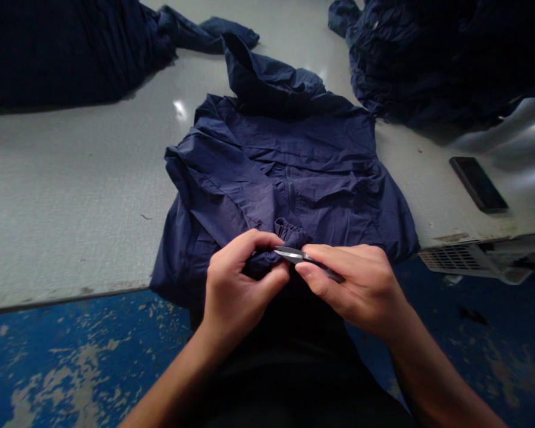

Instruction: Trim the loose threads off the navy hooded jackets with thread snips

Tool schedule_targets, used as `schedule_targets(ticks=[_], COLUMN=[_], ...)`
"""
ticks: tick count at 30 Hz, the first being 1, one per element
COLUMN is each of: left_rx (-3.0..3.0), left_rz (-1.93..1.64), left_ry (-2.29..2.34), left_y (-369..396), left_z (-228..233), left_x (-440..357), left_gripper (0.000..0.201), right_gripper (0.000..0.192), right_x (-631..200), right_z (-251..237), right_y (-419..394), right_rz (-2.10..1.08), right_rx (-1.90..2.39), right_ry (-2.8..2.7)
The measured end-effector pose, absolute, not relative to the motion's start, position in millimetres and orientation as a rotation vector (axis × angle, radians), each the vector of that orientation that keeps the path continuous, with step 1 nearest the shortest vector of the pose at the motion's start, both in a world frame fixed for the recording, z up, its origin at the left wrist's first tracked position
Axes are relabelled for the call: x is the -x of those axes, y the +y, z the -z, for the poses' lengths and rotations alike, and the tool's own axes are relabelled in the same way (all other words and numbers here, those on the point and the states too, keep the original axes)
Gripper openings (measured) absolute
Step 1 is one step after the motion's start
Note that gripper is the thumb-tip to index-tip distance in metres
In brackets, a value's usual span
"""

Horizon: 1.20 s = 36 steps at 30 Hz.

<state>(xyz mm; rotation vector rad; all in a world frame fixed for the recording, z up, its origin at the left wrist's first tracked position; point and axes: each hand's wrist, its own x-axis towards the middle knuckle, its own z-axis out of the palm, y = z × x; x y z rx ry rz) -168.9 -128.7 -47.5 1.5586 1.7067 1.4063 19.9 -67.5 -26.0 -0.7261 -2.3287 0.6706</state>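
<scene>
Left hand: left hand curled in, fingers pinching a gathered fold of the jacket hem at the table edge.
Right hand: right hand angled inward, thumb and fingers gripping small metal snips, blades pointing left at the pinched fold.
Jacket: navy jacket spread flat on the table, thin crinkled fabric, hem hanging over the near edge.
Around: dark fabric piles at the back, black phone lying flat on the right.
</scene>
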Motion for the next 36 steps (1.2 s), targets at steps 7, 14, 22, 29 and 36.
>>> schedule_targets(ticks=[7, 14, 22, 29, 36], left_rx=[-1.53, -1.499, -1.428, -0.962, -0.688], left_rz=[-1.398, -1.403, -1.367, -1.391, -1.603], left_ry=[1.714, 1.748, 1.822, 1.697, 1.488], left_y=[-129.0, -126.4, -134.1, -139.5, -138.3], left_z=[45.1, 40.9, 48.8, 55.3, 50.2], left_x=[168.0, 165.9, 188.7, 216.4, 219.1], left_gripper=[0.015, 0.008, 0.011, 0.052, 0.045], right_gripper=[0.016, 0.018, 0.024, 0.04, 0.049], right_x=[-19.4, -19.8, -26.6, -43.6, -3.1], right_z=[27.5, 33.3, 39.0, 58.1, 53.6], right_y=[-69.1, -70.1, -74.8, -68.5, -63.6], right_rz=[-0.591, -0.762, -0.894, -1.139, -1.552], right_rx=[0.729, 0.971, 1.107, 1.23, 1.086], right_ry=[-2.302, -1.977, -1.891, -1.645, -1.374])
